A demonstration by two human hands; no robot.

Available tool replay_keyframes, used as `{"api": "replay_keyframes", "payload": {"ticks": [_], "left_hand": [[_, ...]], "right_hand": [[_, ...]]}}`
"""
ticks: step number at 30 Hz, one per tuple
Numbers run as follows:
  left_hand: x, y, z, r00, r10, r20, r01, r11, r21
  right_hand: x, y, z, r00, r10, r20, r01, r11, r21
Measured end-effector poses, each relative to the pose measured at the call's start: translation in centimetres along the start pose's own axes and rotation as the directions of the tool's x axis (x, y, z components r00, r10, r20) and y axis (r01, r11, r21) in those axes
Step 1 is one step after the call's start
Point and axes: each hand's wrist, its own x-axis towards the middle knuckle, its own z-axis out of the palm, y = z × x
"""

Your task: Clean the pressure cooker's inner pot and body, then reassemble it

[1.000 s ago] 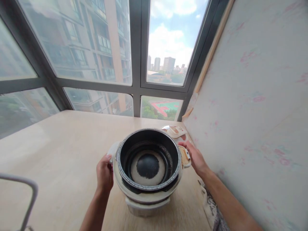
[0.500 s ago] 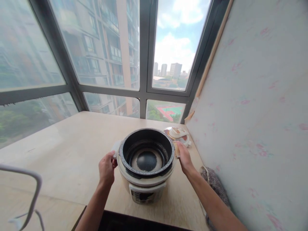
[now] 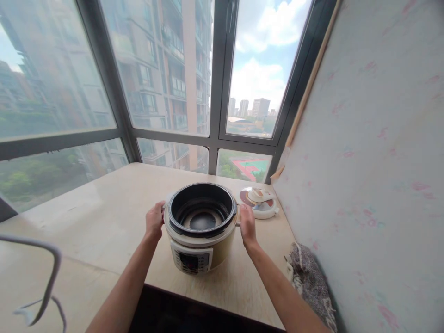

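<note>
An electric pressure cooker with a cream and gold body is between my hands, its control panel facing front and a little left. Its lid is off, and the dark inner pot shows, worn pale around the bottom. My left hand is closed around the handle on the left side. My right hand grips the right handle, which is mostly hidden by my fingers. Behind my right hand, the cooker's round lid lies on the wooden surface. Whether the cooker's base touches the surface, I cannot tell.
The light wooden surface runs back to the windows. A papered wall bounds the right side, with a grey-brown cloth bunched against it. A bent white tube stands at the lower left.
The cooker has shifted left and farther back, and turned so its panel faces more to the left. Both hands have kept hold of it. More of the lid now shows.
</note>
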Motion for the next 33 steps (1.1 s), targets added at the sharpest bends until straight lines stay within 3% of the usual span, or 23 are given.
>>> {"api": "replay_keyframes", "payload": {"ticks": [24, 33], "left_hand": [[0.3, -1.4, -0.4, 0.995, -0.001, 0.104, 0.006, 0.999, -0.048], [0.3, -1.0, -0.1, 0.999, 0.025, 0.041, -0.025, 1.000, 0.009]], "right_hand": [[-0.4, -0.6, 0.3, 0.998, 0.019, -0.059, -0.017, 0.999, 0.035], [-0.5, -0.7, 0.3, 0.999, -0.004, -0.050, 0.002, 0.999, -0.049]]}}
